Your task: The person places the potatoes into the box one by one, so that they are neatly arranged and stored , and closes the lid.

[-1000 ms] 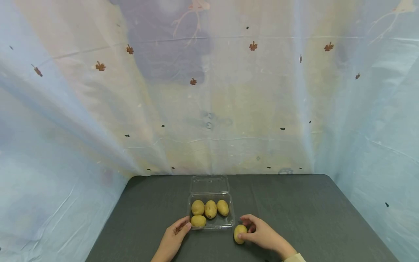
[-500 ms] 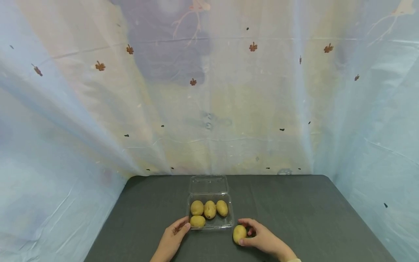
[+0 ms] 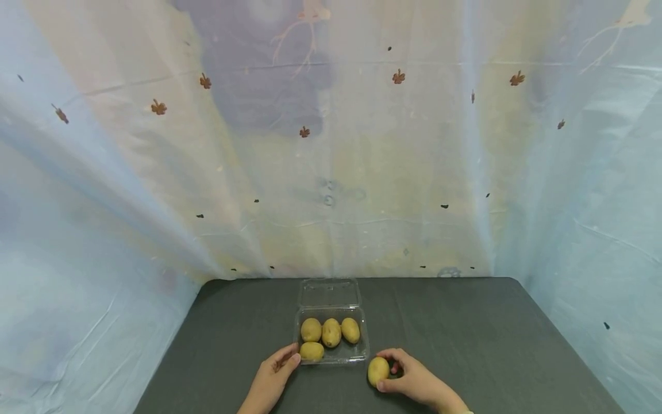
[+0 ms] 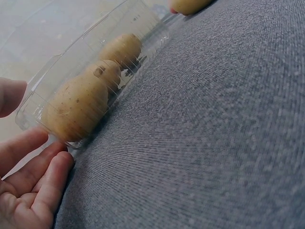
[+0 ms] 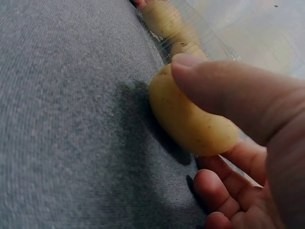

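Note:
A yellow potato (image 3: 378, 372) is pinched between the thumb and fingers of my right hand (image 3: 414, 378), just right of a clear plastic container (image 3: 345, 356). In the right wrist view the thumb lies over this potato (image 5: 190, 114), its shadow on the cloth close beneath. My left hand (image 3: 274, 375) holds the container's front left corner, thumb at the front and fingers along the left side. In the left wrist view those fingers (image 4: 50, 176) touch the low corner. Inside the container lie several potatoes (image 3: 331, 332), three in the back row and one at front left.
The container's hinged lid (image 3: 328, 293) is folded back flat behind it. Dark grey cloth (image 3: 445, 322) covers the table. A pale patterned curtain (image 3: 372, 172) hangs along the back and both sides.
My right hand's grip on the potato has shifted slightly, its thumb now lower on the near side. The left hand and the container have stayed in place.

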Available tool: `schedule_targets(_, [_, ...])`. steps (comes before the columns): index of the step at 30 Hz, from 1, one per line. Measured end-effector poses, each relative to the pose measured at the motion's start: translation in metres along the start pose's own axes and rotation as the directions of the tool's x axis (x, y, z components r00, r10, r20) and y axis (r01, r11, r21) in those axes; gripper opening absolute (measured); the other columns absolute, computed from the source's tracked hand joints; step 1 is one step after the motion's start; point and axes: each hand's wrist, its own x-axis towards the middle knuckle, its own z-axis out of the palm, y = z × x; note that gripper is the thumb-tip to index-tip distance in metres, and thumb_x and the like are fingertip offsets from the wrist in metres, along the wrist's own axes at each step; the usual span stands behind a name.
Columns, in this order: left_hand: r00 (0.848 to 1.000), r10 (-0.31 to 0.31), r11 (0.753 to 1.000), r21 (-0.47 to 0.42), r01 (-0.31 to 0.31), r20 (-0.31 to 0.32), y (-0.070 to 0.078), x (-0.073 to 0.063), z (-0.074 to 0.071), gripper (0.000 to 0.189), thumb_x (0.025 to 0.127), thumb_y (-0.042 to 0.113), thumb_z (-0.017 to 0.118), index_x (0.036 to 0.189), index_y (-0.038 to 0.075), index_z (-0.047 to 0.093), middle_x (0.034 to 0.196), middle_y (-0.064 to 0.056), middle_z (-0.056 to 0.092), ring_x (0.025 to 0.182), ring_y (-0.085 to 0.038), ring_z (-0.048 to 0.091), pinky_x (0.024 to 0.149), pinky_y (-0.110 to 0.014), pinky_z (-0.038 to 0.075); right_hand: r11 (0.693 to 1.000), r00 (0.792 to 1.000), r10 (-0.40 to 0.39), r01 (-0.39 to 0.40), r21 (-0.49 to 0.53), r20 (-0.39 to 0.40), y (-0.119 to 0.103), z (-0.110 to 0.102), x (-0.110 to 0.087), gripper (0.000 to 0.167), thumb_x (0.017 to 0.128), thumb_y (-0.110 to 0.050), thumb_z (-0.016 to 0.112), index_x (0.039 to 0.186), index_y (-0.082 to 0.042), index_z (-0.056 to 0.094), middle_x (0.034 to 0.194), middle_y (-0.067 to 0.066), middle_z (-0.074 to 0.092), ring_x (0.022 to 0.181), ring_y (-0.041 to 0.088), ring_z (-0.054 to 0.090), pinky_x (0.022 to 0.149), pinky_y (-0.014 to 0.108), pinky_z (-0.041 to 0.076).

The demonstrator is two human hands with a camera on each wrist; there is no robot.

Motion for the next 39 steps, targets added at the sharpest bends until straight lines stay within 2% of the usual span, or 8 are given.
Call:
schedule_targets(7, [1.000, 0.023, 1.000, 0.007, -0.023, 0.006, -0.0020, 0.0007, 0.0006, 0.061, 0.097, 0.045, 0.056, 0.136, -0.002, 0.053, 0.134, -0.018, 0.056, 0.119, -0.029, 0.055, 0.093, -0.037, 0.050, 1.000, 1.000, 0.015, -0.015, 0.018, -0.004, 0.0018, 0.0010, -0.0003, 0.047, 0.080, -0.023, 0.081, 0.118, -0.011, 0.057, 0.099, 0.007, 0.052, 0.090, 0.022, 0.046, 0.066, 0.024, 0.040])
schedule_targets(11, [1.000, 0.024, 1.000, 0.006, -0.025, 0.014, -0.0040, 0.0016, 0.0001, 0.061, 0.097, 0.045, 0.056, 0.136, -0.002, 0.053, 0.133, -0.017, 0.056, 0.119, -0.029, 0.055, 0.092, -0.035, 0.050, 1.000, 1.000, 0.020, -0.020, 0.014, 0.002, 0.0017, 0.0006, -0.0002, 0.049, 0.080, -0.024, 0.082, 0.120, -0.011, 0.057, 0.099, 0.006, 0.052, 0.089, 0.021, 0.046, 0.066, 0.025, 0.039])
schedule_targets(18, [1.000, 0.015, 1.000, -0.017, -0.014, 0.017, -0.0042, 0.0026, -0.0001, 0.061, 0.096, 0.045, 0.057, 0.136, -0.002, 0.052, 0.134, -0.017, 0.055, 0.120, -0.029, 0.054, 0.093, -0.034, 0.050, 0.999, 0.999, 0.031, -0.032, 0.026, 0.038, -0.0015, -0.0016, -0.0004, 0.057, 0.081, -0.025, 0.081, 0.130, -0.011, 0.056, 0.110, 0.008, 0.048, 0.092, 0.023, 0.043, 0.067, 0.027, 0.039])
schedule_targets(27, [1.000, 0.006, 1.000, -0.004, -0.006, 0.017, -0.0029, 0.0021, 0.0010, 0.063, 0.095, 0.047, 0.057, 0.136, -0.001, 0.052, 0.135, -0.017, 0.055, 0.120, -0.029, 0.054, 0.095, -0.039, 0.049, 0.999, 0.998, 0.040, -0.040, -0.005, 0.048, -0.0061, -0.0026, -0.0013, 0.049, 0.078, -0.019, 0.082, 0.119, -0.011, 0.056, 0.106, 0.007, 0.047, 0.091, 0.024, 0.044, 0.068, 0.028, 0.039])
schedule_targets(34, [1.000, 0.000, 1.000, -0.009, 0.001, 0.025, -0.0034, 0.0025, -0.0003, 0.063, 0.096, 0.047, 0.057, 0.137, -0.001, 0.051, 0.135, -0.017, 0.054, 0.120, -0.030, 0.054, 0.095, -0.041, 0.049, 1.000, 0.998, 0.030, -0.030, -0.005, 0.060, -0.0066, -0.0015, -0.0006, 0.055, 0.080, -0.018, 0.081, 0.128, -0.010, 0.056, 0.113, 0.008, 0.046, 0.093, 0.024, 0.043, 0.070, 0.028, 0.040])
schedule_targets(39, [1.000, -0.002, 1.000, -0.013, 0.002, 0.023, -0.0045, 0.0032, -0.0015, 0.063, 0.096, 0.047, 0.056, 0.138, -0.001, 0.051, 0.136, -0.017, 0.054, 0.121, -0.030, 0.053, 0.095, -0.041, 0.049, 1.000, 0.999, 0.018, -0.018, -0.001, 0.049, -0.0079, 0.0000, 0.0001, 0.050, 0.079, -0.018, 0.082, 0.122, -0.010, 0.057, 0.110, 0.009, 0.046, 0.091, 0.024, 0.045, 0.070, 0.028, 0.041])
